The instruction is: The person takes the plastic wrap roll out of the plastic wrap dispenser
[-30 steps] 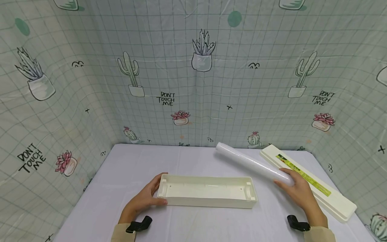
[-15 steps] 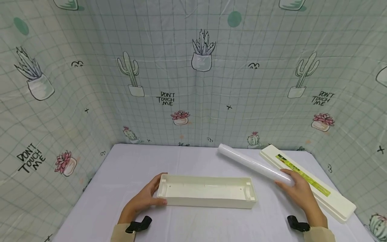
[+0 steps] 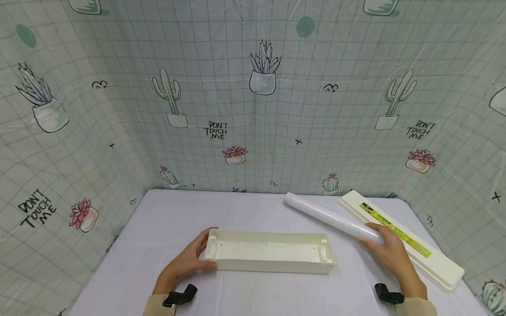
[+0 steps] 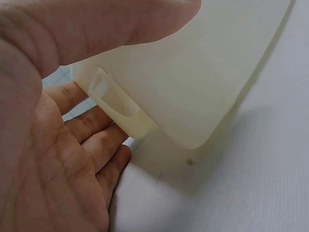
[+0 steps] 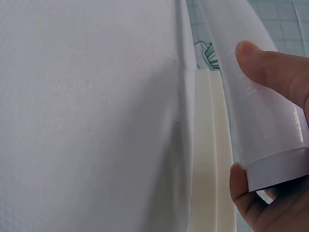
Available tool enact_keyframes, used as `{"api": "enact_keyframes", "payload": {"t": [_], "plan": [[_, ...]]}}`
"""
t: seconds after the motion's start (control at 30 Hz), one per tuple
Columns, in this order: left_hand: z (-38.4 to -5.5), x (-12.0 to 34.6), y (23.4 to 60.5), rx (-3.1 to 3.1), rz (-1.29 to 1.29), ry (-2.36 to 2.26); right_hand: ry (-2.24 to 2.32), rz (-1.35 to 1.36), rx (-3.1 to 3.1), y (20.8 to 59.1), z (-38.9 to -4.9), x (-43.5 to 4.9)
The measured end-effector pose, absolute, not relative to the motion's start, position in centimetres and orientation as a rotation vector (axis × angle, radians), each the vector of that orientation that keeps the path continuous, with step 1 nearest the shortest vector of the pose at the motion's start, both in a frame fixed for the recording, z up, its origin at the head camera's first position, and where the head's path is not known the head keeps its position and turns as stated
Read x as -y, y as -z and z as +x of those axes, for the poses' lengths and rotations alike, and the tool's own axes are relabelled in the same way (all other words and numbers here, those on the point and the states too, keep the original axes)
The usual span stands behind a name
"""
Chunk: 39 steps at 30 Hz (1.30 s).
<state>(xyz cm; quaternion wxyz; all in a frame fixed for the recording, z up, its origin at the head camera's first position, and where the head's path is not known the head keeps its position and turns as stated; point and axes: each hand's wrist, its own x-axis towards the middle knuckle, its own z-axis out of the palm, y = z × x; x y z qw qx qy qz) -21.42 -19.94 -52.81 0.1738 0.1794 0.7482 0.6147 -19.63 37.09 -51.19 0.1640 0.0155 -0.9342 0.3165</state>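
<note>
My left hand (image 3: pixel 187 259) grips the left end of a long, cream plastic box (image 3: pixel 272 266), with the thumb on its front wall and fingers behind. The box is open at the top, with a raised holder inside each end. In the left wrist view, the thumb lies along the wall of the box (image 4: pixel 207 82). At the right, my right hand (image 3: pixel 389 250) holds the near end of a roll of clear plastic film (image 3: pixel 328 215), thumb on one side and fingers round the other. The roll slants to the back left; in the right wrist view its tube end (image 5: pixel 277 169) shows near the palm.
A long cream lid (image 3: pixel 435 267) with a yellow-green label (image 3: pixel 395 228) lies slantwise on the table's right, partly behind my right hand. White cloth covers the table (image 3: pixel 178 210). A patterned curtain (image 3: pixel 257 118) rises round the back and sides.
The roll's far end has shifted slightly right and dropped a little. The left hand and the box keep their place; the whole head view has moved very slightly.
</note>
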Motion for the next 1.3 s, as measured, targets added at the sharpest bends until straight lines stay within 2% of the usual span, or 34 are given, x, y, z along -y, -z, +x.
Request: {"api": "enact_keyframes", "payload": {"t": [1.3], "plan": [[-21.28,19.94,52.69,-2.132,0.504,-1.734,-0.762,-0.024,2.74,51.93,-19.77,-36.98]]}}
